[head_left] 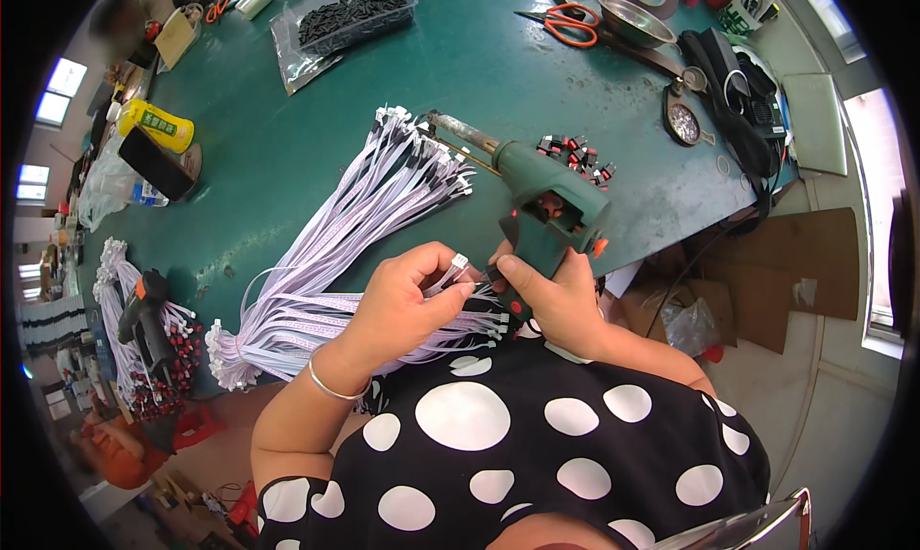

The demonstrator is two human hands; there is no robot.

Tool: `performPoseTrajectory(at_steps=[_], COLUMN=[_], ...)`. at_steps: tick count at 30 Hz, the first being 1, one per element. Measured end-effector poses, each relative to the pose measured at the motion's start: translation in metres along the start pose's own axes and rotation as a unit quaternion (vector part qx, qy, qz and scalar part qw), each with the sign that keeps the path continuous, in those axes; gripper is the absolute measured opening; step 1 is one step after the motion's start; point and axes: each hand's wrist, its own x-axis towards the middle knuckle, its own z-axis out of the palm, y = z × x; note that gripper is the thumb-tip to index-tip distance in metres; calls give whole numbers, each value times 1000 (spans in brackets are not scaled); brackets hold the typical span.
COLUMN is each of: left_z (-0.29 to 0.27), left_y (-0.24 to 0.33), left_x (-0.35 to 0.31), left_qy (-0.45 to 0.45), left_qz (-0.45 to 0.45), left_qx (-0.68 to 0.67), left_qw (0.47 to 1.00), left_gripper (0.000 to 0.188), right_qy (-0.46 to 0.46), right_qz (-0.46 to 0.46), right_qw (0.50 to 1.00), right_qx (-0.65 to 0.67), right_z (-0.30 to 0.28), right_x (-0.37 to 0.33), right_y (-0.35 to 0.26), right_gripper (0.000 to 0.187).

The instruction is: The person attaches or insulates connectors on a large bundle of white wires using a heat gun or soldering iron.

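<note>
In the middle, my left hand (407, 296) is closed with thumb and finger pinching a cable end with a white connector (460, 262). My right hand (561, 301) wraps the handle of a green pistol-shaped tool (556, 191), which looks like a soldering gun. The thumb crosses the handle, and the metal barrel points toward the far left. A small dark piece lies between the fingertips of both hands; its kind is unclear. Thin white cables (316, 243) lie in bundles under and beyond my left hand. Several small black-and-red connectors (577, 155) sit just past the tool.
A clear tub of black parts (355, 18) stands at the back. Orange-handled scissors (572, 23) and a metal bowl (636, 20) are at the far right. To the left are a yellow bottle (158, 124), a dark phone-like slab (156, 162) and a second gun-shaped tool (149, 330) on cables.
</note>
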Motion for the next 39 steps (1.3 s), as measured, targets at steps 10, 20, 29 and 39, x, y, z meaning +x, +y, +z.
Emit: performPoseTrajectory(at_steps=[10, 20, 29, 39], left_z=[14, 16, 7, 9], left_y=[2, 3, -10, -15], left_x=[3, 8, 16, 25], left_qy=[72, 87, 73, 92], left_qz=[78, 105, 20, 48], left_qx=[3, 53, -152, -80], left_qw=[994, 989, 985, 991], left_gripper=[6, 8, 5, 5], right_qy=[15, 14, 48, -180], right_qz=[-14, -39, -154, -294], right_qw=[998, 997, 950, 915], right_qx=[-61, -66, -266, -212], right_z=[6, 3, -67, -132], right_x=[0, 2, -46, -59], right_y=[-3, -5, -11, 75], right_gripper=[13, 9, 32, 35])
